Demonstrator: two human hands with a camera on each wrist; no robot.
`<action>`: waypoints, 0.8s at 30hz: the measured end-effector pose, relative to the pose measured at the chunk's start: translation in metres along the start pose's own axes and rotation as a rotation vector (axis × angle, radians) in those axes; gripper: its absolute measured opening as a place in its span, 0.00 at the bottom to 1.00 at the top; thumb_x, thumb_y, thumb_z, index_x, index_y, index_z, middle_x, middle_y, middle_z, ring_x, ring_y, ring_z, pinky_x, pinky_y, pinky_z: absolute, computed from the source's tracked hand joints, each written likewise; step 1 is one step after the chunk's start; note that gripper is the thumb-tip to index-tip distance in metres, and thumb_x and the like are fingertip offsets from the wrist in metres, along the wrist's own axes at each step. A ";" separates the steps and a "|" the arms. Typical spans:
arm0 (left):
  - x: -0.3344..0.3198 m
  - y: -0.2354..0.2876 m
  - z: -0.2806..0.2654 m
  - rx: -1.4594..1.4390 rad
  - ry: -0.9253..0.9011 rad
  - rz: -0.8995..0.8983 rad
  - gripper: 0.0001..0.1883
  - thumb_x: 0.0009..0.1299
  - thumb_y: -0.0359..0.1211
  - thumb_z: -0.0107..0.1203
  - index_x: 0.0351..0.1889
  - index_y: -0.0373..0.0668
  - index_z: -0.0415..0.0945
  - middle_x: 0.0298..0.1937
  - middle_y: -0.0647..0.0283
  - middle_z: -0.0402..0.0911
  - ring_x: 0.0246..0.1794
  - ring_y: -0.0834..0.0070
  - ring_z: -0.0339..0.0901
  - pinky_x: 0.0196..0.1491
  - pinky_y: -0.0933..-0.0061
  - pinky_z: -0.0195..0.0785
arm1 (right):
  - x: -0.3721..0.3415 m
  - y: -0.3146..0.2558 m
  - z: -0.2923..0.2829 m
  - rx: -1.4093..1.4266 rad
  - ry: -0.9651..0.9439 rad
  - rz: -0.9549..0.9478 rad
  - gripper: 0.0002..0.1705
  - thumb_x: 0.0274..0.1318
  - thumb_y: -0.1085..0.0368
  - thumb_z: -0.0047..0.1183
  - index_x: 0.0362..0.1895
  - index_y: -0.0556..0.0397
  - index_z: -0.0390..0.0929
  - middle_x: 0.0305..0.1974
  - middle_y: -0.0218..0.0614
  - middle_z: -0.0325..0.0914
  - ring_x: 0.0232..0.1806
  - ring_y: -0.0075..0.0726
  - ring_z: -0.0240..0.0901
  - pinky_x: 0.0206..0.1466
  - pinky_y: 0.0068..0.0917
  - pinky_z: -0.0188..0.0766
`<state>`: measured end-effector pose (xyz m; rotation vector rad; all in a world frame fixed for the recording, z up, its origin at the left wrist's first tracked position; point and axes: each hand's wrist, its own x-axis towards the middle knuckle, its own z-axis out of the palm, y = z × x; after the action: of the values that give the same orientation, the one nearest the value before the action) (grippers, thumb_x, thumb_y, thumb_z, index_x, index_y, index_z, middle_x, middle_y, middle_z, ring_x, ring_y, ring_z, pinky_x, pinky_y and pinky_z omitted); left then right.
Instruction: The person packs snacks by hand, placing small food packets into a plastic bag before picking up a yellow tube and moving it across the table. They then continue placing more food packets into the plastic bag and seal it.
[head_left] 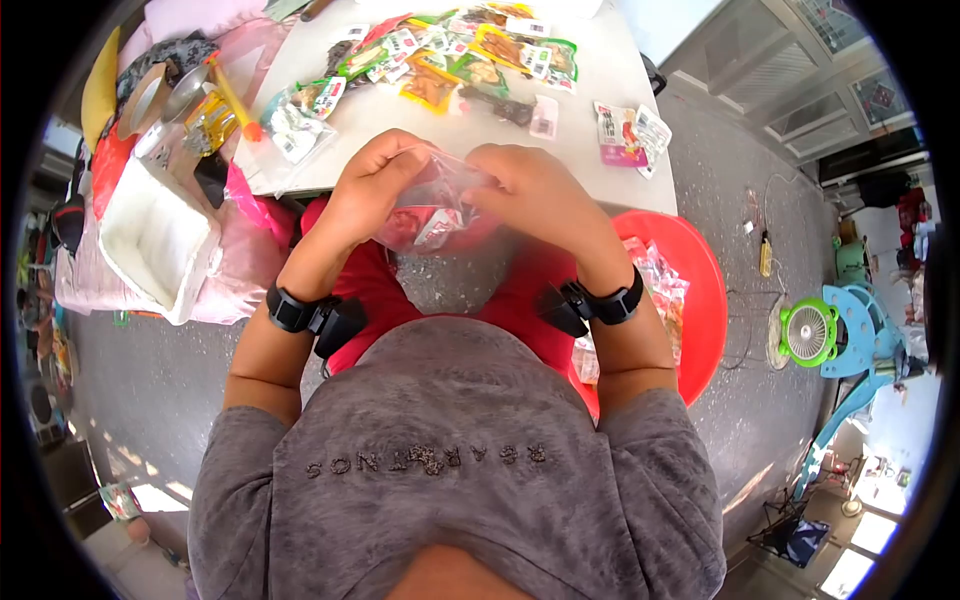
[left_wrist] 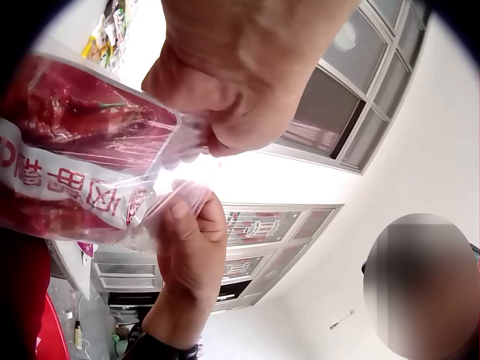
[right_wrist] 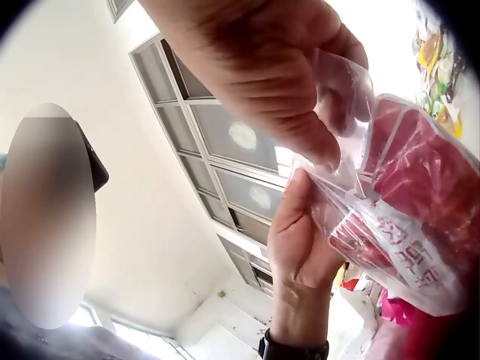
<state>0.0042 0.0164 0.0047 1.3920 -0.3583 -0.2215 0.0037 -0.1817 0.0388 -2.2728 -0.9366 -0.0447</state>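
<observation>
A clear plastic bag [head_left: 452, 182] hangs between both hands over the person's lap, just in front of the table edge. Inside it lie red snack packets [head_left: 428, 226] with white printed labels. My left hand [head_left: 370, 188] pinches one upper corner of the bag, and my right hand [head_left: 535, 192] pinches the opposite side. Up close in the left wrist view, the see-through upper part is gathered and stretched between the fingers, above the red packet [left_wrist: 75, 105]. In the right wrist view, thumb and fingers grip the film near the bag's top.
Many colourful snack packets [head_left: 430, 80] lie spread over the white table [head_left: 390, 135]; a purple-and-white packet [head_left: 622, 138] sits near its right edge. A red basin [head_left: 708, 300] with packets stands at the right. At the left are a white foam box [head_left: 155, 240] and a tape dispenser [head_left: 232, 95].
</observation>
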 end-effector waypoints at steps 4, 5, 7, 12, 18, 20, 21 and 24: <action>-0.014 -0.005 0.005 -0.042 -0.087 -0.038 0.08 0.65 0.32 0.40 0.35 0.36 0.66 0.37 0.60 0.72 0.38 0.76 0.69 0.39 0.77 0.63 | -0.017 -0.005 0.019 0.050 -0.018 -0.041 0.09 0.45 0.62 0.43 0.26 0.56 0.66 0.21 0.42 0.68 0.27 0.50 0.65 0.31 0.41 0.59; -0.016 -0.010 0.004 -0.044 -0.093 -0.050 0.09 0.65 0.32 0.40 0.36 0.36 0.66 0.37 0.60 0.72 0.36 0.76 0.70 0.34 0.78 0.66 | -0.021 -0.003 0.020 0.080 -0.014 -0.026 0.09 0.45 0.62 0.43 0.26 0.55 0.67 0.21 0.42 0.68 0.27 0.49 0.65 0.31 0.41 0.59; -0.019 -0.017 0.003 -0.059 -0.128 -0.062 0.09 0.65 0.32 0.40 0.37 0.36 0.66 0.37 0.60 0.72 0.33 0.76 0.71 0.26 0.81 0.68 | -0.031 0.002 0.022 0.138 -0.008 -0.005 0.09 0.45 0.62 0.42 0.25 0.55 0.67 0.21 0.43 0.68 0.27 0.49 0.65 0.31 0.40 0.59; -0.018 -0.043 -0.008 -0.026 -0.151 -0.122 0.10 0.65 0.34 0.41 0.39 0.38 0.66 0.39 0.61 0.72 0.35 0.77 0.69 0.38 0.78 0.65 | -0.070 0.011 0.005 0.326 0.070 0.205 0.10 0.44 0.62 0.45 0.26 0.58 0.68 0.20 0.41 0.67 0.25 0.41 0.65 0.29 0.32 0.60; -0.020 -0.097 -0.040 0.127 -0.103 -0.441 0.10 0.64 0.36 0.42 0.37 0.41 0.68 0.36 0.67 0.71 0.39 0.81 0.66 0.44 0.80 0.58 | -0.158 0.041 -0.045 0.592 0.361 0.572 0.07 0.49 0.69 0.43 0.30 0.58 0.72 0.24 0.26 0.71 0.26 0.18 0.64 0.29 0.17 0.62; -0.028 -0.119 -0.050 0.157 -0.055 -0.546 0.09 0.63 0.36 0.43 0.35 0.41 0.68 0.35 0.67 0.71 0.38 0.82 0.66 0.43 0.81 0.58 | -0.190 0.056 -0.055 0.511 0.558 0.612 0.07 0.51 0.70 0.42 0.32 0.58 0.73 0.26 0.25 0.72 0.27 0.17 0.64 0.31 0.16 0.61; -0.032 -0.130 -0.054 0.173 -0.030 -0.596 0.09 0.63 0.37 0.43 0.34 0.42 0.68 0.35 0.68 0.70 0.38 0.82 0.66 0.42 0.82 0.58 | -0.202 0.057 -0.061 0.526 0.629 0.689 0.08 0.51 0.69 0.42 0.33 0.57 0.73 0.28 0.25 0.72 0.29 0.16 0.64 0.33 0.14 0.60; -0.044 -0.154 -0.062 0.187 -0.033 -0.627 0.08 0.62 0.36 0.44 0.32 0.42 0.67 0.31 0.70 0.70 0.32 0.84 0.65 0.36 0.84 0.57 | -0.247 0.085 -0.062 0.365 0.734 0.890 0.07 0.50 0.66 0.44 0.28 0.56 0.72 0.21 0.24 0.69 0.24 0.15 0.61 0.28 0.14 0.57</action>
<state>-0.0047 0.0632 -0.1602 1.6584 0.0452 -0.7401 -0.1123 -0.4143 -0.0282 -1.8961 0.4288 -0.2670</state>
